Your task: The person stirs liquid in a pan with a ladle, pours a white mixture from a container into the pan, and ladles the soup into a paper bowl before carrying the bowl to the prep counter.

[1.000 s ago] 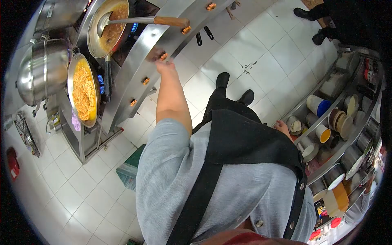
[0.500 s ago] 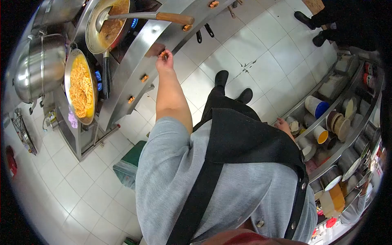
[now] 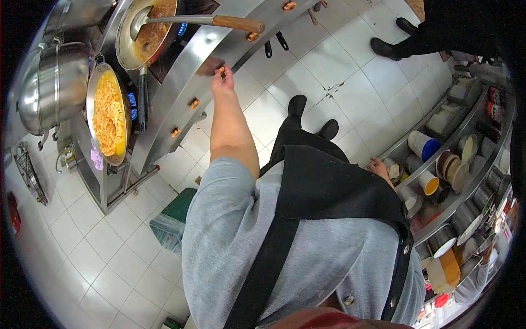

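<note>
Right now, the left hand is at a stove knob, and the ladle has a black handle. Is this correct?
Not quite: in the head view, the ladle has a brown handle. The left hand is at a stove knob.

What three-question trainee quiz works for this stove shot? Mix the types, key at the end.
1. Multiple choice: what is the left hand gripping? A) green bin; B) orange knob; C) lidded pot.
2. True or false: the ladle rests in the pan holding the orange-yellow food.
3. Short answer: what colour is the flame beside that food's pan?

Key:
1. B.
2. False; it rests in the other pan, with the brown liquid.
3. Blue.
</note>
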`<state>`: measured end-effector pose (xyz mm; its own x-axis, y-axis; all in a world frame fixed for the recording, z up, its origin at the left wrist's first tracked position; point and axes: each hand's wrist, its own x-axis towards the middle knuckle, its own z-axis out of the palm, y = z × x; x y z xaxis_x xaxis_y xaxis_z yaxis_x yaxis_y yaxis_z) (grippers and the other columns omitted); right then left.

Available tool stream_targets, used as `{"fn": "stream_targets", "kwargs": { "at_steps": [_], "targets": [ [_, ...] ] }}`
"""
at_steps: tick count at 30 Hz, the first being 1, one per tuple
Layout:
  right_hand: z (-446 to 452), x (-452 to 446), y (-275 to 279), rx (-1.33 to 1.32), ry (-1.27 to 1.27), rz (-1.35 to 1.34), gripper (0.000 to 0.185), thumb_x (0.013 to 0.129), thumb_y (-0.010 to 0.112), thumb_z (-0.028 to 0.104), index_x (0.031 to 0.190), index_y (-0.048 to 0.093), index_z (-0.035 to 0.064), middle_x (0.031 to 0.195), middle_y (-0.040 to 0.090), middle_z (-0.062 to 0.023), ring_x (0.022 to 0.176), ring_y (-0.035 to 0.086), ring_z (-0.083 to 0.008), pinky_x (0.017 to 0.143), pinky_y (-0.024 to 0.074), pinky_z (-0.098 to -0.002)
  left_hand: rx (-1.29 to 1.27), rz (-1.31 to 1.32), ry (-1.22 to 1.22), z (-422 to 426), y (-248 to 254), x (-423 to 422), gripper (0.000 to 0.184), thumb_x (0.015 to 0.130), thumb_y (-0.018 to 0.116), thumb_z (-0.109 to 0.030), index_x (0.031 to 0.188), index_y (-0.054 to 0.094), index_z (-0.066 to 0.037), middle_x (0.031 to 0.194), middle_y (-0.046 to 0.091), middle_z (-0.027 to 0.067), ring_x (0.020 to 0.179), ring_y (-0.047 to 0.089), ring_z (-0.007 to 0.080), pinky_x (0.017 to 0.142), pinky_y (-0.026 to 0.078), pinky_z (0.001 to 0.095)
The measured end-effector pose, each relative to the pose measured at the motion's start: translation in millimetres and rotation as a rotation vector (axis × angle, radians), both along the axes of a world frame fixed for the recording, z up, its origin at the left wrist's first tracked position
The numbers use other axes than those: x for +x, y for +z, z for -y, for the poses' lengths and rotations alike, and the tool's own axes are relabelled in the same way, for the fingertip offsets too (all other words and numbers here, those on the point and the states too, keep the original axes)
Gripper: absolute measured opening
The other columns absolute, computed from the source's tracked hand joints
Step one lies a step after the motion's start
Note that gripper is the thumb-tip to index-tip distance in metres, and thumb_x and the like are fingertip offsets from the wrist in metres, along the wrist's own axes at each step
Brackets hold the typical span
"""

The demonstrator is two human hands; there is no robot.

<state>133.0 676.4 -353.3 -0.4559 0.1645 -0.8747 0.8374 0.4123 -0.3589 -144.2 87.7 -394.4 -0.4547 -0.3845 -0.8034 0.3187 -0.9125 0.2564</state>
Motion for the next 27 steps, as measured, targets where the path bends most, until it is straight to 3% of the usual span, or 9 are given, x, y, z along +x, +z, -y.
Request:
{"fn": "stream_targets", "kwargs": {
  "at_steps": [8,12,15,17,20,24,25,26,27],
  "targets": [
    [6.8,-3.9,10.0,0.008,-0.007,0.010,0.047,0.076,0.053,0.004,0.122,0.047,0.0058,0.072,0.056,-0.0114,0.051,0.054,-0.0167,0.041,0.0434,-0.0312,-0.274,0.046,-0.073,-9.0,0.2,-1.2,0.022,0.084,0.049,0.005,0.106,0.048,0.003,0.103,0.047,0.0091,0.091,0.051,0.0198,0.089,0.045,0.0403],
    [11.5,-10.2,18.6,0.019,0.018,0.018,0.046,0.076,0.052,0.005,0.122,0.047,0.0046,0.069,0.056,-0.0118,0.052,0.054,-0.0175,0.042,0.0426,-0.0325,-0.349,0.082,-0.132,-6.8,-5.3,2.7,0.021,0.084,0.050,-0.002,0.105,0.048,0.003,0.106,0.047,0.0086,0.090,0.051,0.0209,0.090,0.044,0.0428],
    [15.7,-15.7,25.0,0.052,0.053,-0.002,0.046,0.076,0.052,0.006,0.122,0.048,0.0036,0.068,0.056,-0.0121,0.053,0.054,-0.0183,0.043,0.0428,-0.0333,-0.246,-0.099,-0.096,-24.3,32.5,11.7,0.028,0.085,0.048,-0.010,0.109,0.045,0.002,0.108,0.046,0.0113,0.101,0.048,0.0252,0.092,0.042,0.0456],
    [16.4,-17.5,26.7,0.039,0.059,-0.009,0.046,0.076,0.052,0.006,0.122,0.048,0.0037,0.069,0.057,-0.0123,0.053,0.055,-0.0186,0.043,0.0437,-0.0331,-0.167,0.249,0.121,-40.8,66.3,4.7,0.035,0.084,0.047,-0.016,0.112,0.041,0.005,0.113,0.043,0.0160,0.112,0.041,0.0314,0.095,0.039,0.0482],
    [15.0,-19.8,18.1,0.036,0.103,-0.020,0.046,0.076,0.052,0.007,0.122,0.048,0.0043,0.070,0.058,-0.0129,0.056,0.057,-0.0191,0.045,0.0452,-0.0327,-0.058,0.161,0.144,-38.0,66.2,6.5,0.039,0.084,0.045,-0.012,0.115,0.035,0.009,0.120,0.038,0.0207,0.120,0.033,0.0351,0.096,0.038,0.0486],
    [11.5,-15.7,3.0,0.067,0.095,0.003,0.044,0.076,0.054,0.010,0.120,0.050,0.0087,0.074,0.060,-0.0128,0.061,0.059,-0.0193,0.048,0.0467,-0.0326,0.441,-0.227,0.008,25.2,-17.0,14.1,0.030,0.074,0.047,-0.002,0.101,0.048,0.010,0.102,0.051,0.0235,0.098,0.050,0.0368,0.088,0.044,0.0466],
    [2.2,-10.8,-7.9,0.070,0.066,0.011,0.043,0.076,0.056,0.011,0.119,0.052,0.0117,0.075,0.060,-0.0122,0.062,0.059,-0.0196,0.050,0.0471,-0.0332,0.432,-0.389,-0.064,61.7,-78.7,10.7,0.028,0.075,0.044,-0.002,0.101,0.047,0.010,0.097,0.052,0.0235,0.092,0.052,0.0362,0.083,0.046,0.0475],
    [15.1,-28.0,30.8,0.105,0.003,0.116,0.043,0.075,0.056,0.012,0.118,0.053,0.0133,0.075,0.061,-0.0122,0.063,0.058,-0.0211,0.056,0.0477,-0.0336,0.336,-0.055,-0.025,18.1,-1.0,8.3,0.026,0.076,0.043,-0.003,0.099,0.048,0.009,0.092,0.051,0.0217,0.084,0.052,0.0331,0.075,0.047,0.0460],
    [13.3,-24.6,20.0,0.172,0.036,0.079,0.044,0.078,0.051,0.010,0.122,0.052,0.0178,0.070,0.059,-0.0097,0.056,0.055,-0.0177,0.049,0.0468,-0.0333,0.177,-0.043,-0.145,22.0,-6.8,9.2,0.028,0.074,0.043,0.000,0.101,0.046,0.008,0.093,0.049,0.0217,0.085,0.051,0.0325,0.073,0.047,0.0456]
  ]
}}
